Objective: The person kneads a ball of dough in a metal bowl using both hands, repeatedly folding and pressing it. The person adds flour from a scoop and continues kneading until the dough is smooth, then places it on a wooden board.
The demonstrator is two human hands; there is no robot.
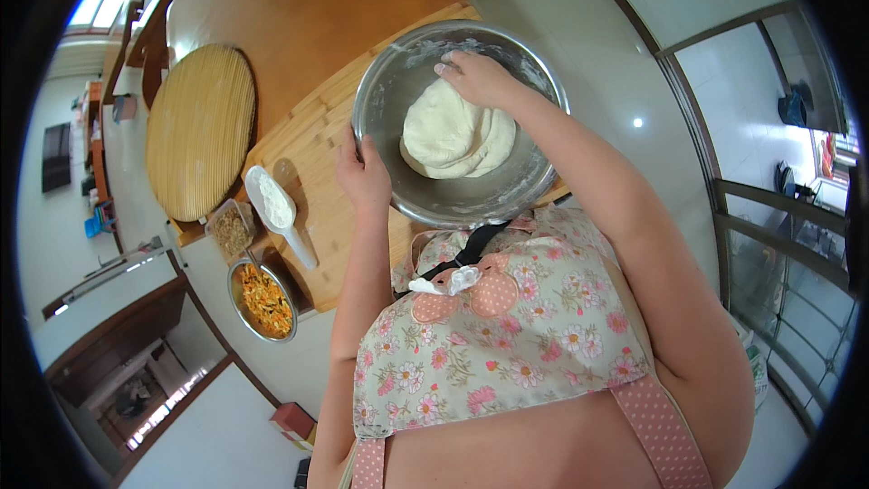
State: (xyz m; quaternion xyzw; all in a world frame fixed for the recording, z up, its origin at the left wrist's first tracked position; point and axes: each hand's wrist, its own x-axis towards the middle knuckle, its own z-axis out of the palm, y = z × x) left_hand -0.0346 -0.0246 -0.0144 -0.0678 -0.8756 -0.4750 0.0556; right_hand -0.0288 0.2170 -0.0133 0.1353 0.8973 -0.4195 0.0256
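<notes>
A large stainless steel bowl [434, 198] stands on a wooden board, its inner wall smeared with flour. Inside lies a pale lump of dough [445, 123], folded over itself in layers. My left hand [365, 173] grips the bowl's rim on the left side, thumb outside and some fingers hidden. At the dough's far edge is my right hand [478, 78], reaching into the bowl with its fingers bent over the top of the lump. Whether those fingers pinch the dough or only rest on it is hard to see.
On the wooden board [326, 142] lies a white scoop of flour [275, 200]. Beside it are a clear tub of brown crumbly food [232, 229] and a metal bowl of chopped orange-and-green filling [265, 302]. A round slatted mat [201, 132] lies on the brown table [326, 7].
</notes>
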